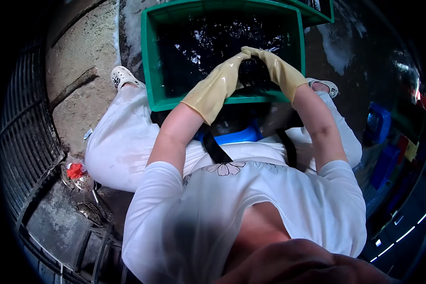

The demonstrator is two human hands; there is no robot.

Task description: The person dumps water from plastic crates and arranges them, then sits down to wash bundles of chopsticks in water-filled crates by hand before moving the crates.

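Green plastic tub (pixel 149 57), rectangular and straight-walled, stands on the wet floor (pixel 371 61) directly before a seated person, between the two feet. Dark contents (pixel 199 45) cover its interior, broken by scattered white and bluish glints; from where I stand, I cannot tell whether they are liquid, wet pieces or both. Both hands wear cream gloves, wet and shiny. Left hand (pixel 229 71) and right hand (pixel 266 57) extend over the near half of the tub, their fingertips meeting above the contents. State of either grip cannot be determined: the fingers are bent away from view, and any item between them merges with the dark background. The near rim is partly covered by the left forearm glove. A second green container (pixel 312 14) adjoins the far right corner, cut off by the upper edge of view; pale streaks show within, their nature unclear. Blue containers (pixel 378 123) sit at right, dim and distorted near the edge of view. Between the person's legs, a blue object (pixel 236 136) is mostly covered by clothing and cannot be identified. A crumpled red item (pixel 75 171) lies at left, beside a dark slatted grate (pixel 26 109).
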